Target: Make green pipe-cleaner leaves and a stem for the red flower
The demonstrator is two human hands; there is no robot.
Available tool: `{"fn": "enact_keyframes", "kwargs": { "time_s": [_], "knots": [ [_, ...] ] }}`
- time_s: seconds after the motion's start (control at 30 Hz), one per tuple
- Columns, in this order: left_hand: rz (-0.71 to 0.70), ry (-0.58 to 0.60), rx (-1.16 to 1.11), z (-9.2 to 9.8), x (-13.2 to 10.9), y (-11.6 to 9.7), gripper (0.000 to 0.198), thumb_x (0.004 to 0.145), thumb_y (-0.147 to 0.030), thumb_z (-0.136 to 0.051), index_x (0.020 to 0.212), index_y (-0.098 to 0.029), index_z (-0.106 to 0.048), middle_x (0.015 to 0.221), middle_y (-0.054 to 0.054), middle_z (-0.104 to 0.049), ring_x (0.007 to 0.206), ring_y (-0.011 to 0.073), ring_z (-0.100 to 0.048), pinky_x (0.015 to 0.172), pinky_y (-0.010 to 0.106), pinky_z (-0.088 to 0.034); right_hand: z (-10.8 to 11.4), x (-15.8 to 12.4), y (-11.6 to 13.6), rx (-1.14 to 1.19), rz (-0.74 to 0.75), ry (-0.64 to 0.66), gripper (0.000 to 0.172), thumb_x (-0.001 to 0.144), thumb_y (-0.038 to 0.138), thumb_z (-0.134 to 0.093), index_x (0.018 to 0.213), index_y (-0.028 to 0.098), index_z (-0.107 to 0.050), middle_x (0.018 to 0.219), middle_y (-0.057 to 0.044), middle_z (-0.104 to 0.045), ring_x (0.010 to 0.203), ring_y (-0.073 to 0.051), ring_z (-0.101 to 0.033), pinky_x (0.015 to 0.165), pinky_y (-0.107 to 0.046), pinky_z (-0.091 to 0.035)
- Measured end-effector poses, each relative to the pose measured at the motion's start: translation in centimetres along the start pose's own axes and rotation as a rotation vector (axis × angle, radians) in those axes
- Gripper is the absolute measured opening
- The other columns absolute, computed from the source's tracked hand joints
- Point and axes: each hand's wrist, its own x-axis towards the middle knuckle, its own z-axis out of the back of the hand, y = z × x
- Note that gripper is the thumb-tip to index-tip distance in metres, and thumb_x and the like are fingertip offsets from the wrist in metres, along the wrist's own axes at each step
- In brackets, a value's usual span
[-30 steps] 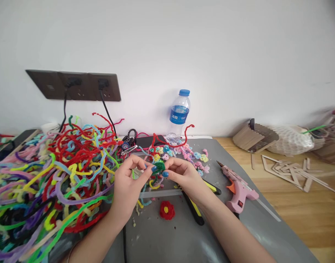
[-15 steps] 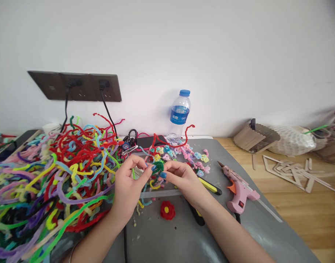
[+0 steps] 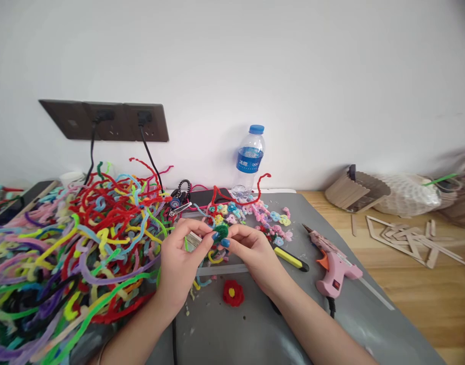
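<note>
The person's left hand (image 3: 181, 256) and right hand (image 3: 257, 256) meet above the gray mat (image 3: 224, 339), pinching a dark green fuzzy piece (image 3: 221, 232) between thumbs and forefingers. Both grips are closed on it; the left thumb lies against its near left side, the right thumb at its lower right. Below the green piece, nearer the viewer, a red flower (image 3: 233, 293) with a yellow center lies on the mat, apart from both hands. A tangled heap of colorful fuzzy stems (image 3: 103, 218) spreads over the left side. Small pastel flowers (image 3: 278, 230) lie beyond the right hand, and a yellow-and-black handle (image 3: 291, 259) sits just right of it. Farther right rests a pink glue gun (image 3: 336, 274); a capped bottle (image 3: 249, 159) stands at the far edge by the wall.
</note>
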Motion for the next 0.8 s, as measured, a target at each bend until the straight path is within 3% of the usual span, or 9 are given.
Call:
{"fn": "enact_keyframes", "kwargs": {
  "time_s": [0.47, 0.8],
  "knots": [
    [0.032, 0.058, -0.011, -0.1, 0.2, -0.2, 0.007, 0.082, -0.022, -0.068, 0.081, -0.022, -0.076, 0.082, 0.003, -0.074, 0.080, 0.0190, -0.068, 0.074, 0.028, -0.055, 0.4, 0.4, 0.2, -0.056, 0.072, -0.047, 0.027, 0.061, 0.034, -0.092, 0.068, 0.019, -0.070, 0.065, 0.001, -0.068, 0.063, -0.013, -0.055, 0.064, -0.024, -0.045],
    [0.087, 0.138, -0.023, 0.0, 0.8, -0.5, 0.012, 0.082, -0.024, -0.065, 0.085, -0.023, -0.077, 0.086, 0.004, -0.076, 0.079, 0.0193, -0.069, 0.073, 0.028, -0.055, 1.0, 0.4, 0.7, -0.106, 0.094, -0.043, 0.030, 0.065, 0.042, -0.088, 0.068, 0.020, -0.067, 0.068, -0.001, -0.066, 0.065, -0.015, -0.053, 0.062, -0.026, -0.042]
  ]
}}
